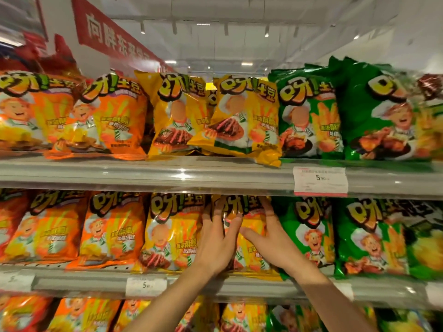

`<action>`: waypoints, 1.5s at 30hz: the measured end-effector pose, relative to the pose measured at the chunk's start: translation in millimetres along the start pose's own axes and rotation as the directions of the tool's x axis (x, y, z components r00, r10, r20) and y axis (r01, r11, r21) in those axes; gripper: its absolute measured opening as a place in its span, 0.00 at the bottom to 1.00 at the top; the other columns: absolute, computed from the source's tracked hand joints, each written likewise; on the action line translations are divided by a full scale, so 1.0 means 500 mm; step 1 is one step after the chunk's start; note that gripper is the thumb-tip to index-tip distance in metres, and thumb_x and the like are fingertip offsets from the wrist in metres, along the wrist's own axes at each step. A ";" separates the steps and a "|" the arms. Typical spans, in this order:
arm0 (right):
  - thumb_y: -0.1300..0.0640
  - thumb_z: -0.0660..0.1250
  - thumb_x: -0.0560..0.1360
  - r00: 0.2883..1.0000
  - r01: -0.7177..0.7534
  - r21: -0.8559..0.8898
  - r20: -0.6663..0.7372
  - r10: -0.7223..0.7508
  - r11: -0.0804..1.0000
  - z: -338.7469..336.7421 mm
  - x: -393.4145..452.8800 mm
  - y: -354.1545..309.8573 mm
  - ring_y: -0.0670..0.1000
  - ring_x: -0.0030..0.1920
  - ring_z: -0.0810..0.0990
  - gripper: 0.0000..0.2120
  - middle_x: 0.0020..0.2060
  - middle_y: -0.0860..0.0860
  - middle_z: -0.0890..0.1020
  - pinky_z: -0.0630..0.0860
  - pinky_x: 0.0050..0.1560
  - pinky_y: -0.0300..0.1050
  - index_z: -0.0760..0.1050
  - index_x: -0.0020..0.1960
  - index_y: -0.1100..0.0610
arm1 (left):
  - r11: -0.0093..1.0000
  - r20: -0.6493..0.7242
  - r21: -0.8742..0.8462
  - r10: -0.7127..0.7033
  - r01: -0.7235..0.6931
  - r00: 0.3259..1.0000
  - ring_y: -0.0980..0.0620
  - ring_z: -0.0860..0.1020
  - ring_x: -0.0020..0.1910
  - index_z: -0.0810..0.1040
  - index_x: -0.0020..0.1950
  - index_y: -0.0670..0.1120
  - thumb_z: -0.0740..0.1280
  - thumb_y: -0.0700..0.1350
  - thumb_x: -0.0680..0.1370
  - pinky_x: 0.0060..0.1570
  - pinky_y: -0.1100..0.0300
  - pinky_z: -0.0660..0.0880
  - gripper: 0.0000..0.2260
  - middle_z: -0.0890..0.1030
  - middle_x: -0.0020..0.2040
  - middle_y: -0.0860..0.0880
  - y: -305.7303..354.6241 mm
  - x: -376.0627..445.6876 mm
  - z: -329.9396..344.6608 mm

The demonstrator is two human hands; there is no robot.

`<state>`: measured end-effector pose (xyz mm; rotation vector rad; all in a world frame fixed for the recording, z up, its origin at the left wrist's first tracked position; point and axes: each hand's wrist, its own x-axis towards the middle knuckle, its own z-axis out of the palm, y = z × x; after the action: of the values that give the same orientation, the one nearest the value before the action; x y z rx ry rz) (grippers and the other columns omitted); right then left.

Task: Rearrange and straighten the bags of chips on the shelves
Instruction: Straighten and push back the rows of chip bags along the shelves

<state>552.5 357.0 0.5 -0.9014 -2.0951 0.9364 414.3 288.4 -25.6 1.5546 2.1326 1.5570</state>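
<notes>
Chip bags stand in rows on three shelves: orange at the left, yellow in the middle, green at the right. On the middle shelf, my left hand (217,238) and my right hand (268,232) lie flat with straight fingers on the front of one yellow bag (249,226), one hand on each side of it. To its left stands another yellow bag (167,233), upright. On the top shelf, one yellow bag (242,121) leans tilted against its yellow neighbour (175,116).
Orange bags (112,228) stand left of my hands and green bags (309,233) right of them. The upper shelf rail (167,173) runs just above my fingertips and carries a price tag (320,180). A red sign (115,37) hangs at the top left.
</notes>
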 end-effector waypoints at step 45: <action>0.44 0.56 0.81 0.847 0.175 -0.607 -0.307 -0.433 0.775 0.047 -0.044 -0.034 0.58 0.64 0.70 0.21 0.61 0.56 0.74 0.66 0.67 0.55 0.67 0.68 0.56 | 0.794 -0.138 0.498 0.468 -0.347 0.873 0.42 0.71 0.62 0.75 0.67 0.43 0.58 0.54 0.81 0.60 0.50 0.69 0.20 0.74 0.59 0.42 -0.061 -0.034 -0.155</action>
<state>540.9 322.8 -4.4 -0.8909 -2.0439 -0.0914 358.0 225.0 -18.9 2.2112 2.5841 1.4940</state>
